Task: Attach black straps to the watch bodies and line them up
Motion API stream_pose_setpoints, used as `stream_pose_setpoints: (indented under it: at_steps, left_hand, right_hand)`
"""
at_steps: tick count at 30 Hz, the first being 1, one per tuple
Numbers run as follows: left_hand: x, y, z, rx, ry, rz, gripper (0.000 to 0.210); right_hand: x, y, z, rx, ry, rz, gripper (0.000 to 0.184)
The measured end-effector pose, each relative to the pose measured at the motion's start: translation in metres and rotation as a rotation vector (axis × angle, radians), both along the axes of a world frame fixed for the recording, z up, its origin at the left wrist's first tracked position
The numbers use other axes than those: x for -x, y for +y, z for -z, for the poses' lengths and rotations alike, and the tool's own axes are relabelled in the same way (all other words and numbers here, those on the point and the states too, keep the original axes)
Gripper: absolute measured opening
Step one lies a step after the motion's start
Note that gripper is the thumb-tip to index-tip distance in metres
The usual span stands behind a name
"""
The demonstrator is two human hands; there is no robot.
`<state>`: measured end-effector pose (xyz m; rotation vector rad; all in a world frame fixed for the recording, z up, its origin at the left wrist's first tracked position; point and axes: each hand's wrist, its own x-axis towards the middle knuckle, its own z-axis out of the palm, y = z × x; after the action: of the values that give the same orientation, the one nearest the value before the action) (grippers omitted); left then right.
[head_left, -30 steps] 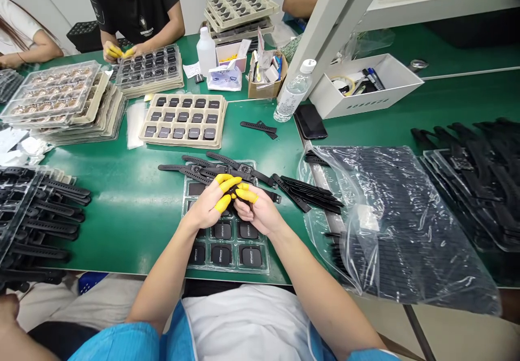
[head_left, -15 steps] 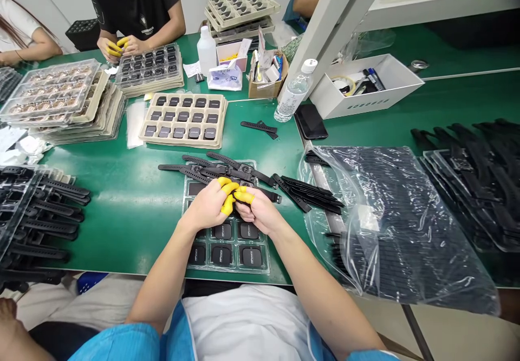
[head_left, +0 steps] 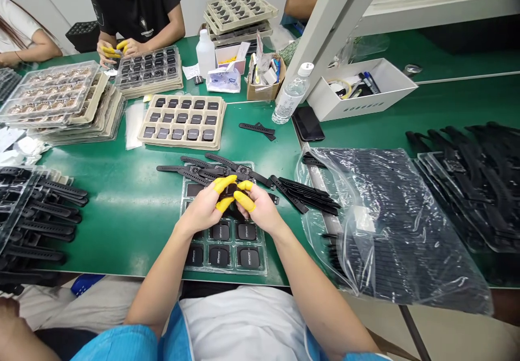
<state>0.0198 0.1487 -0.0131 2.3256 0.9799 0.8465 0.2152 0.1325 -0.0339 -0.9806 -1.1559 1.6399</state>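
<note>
My left hand and my right hand, with yellow finger cots on thumbs and fingers, grip a small dark watch from its two sides. The fingers hide part of it, and I cannot make out how much strap is on it. Below them lies a clear tray with square black watch pieces in its pockets. Several black watches with straps lie across the tray's far end. To the right of my right hand is a fanned pile of black straps.
A plastic bag of straps lies at right, beside trays of watches. More strapped watches are at left. Ahead stand a beige tray, a water bottle, a phone and a white box. A co-worker sits opposite.
My fingers have spread from a tight pinch to a wider hold, so the dark watch between them now shows. The whole view has shifted slightly.
</note>
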Motion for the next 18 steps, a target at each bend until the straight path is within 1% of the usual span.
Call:
stream_pose_setpoints:
  at_steps: [2,4,6,8,11,13,15,18]
  left_hand:
    - [0.006,-0.001,-0.008,-0.031,0.070,-0.053,0.051]
    - [0.018,0.000,-0.017,-0.054,0.179,-0.116,0.050]
    - [0.033,0.003,-0.025,-0.061,0.318,-0.173,0.043]
    - [0.048,0.007,-0.032,-0.065,0.481,-0.197,0.033]
    - [0.065,0.011,-0.039,-0.074,0.673,-0.171,0.026]
    - [0.072,0.013,-0.040,-0.065,0.728,-0.153,0.027]
    - [0.078,0.013,-0.039,-0.043,0.745,-0.155,0.030]
    - [0.087,0.014,-0.035,0.008,0.721,-0.165,0.035]
  right_hand:
    - [-0.008,0.002,-0.001,-0.131,-0.183,-0.024,0.034]
    - [-0.016,0.004,-0.002,-0.222,-0.332,-0.078,0.030]
    - [-0.023,0.005,-0.003,-0.285,-0.482,-0.130,0.027]
    - [-0.026,0.007,-0.004,-0.331,-0.616,-0.172,0.026]
    - [-0.026,0.007,-0.006,-0.351,-0.683,-0.276,0.024]
    - [-0.025,0.006,-0.008,-0.351,-0.697,-0.335,0.019]
    - [-0.022,0.004,-0.011,-0.353,-0.727,-0.340,0.015]
    - [-0.021,0.003,-0.013,-0.368,-0.735,-0.297,0.014]
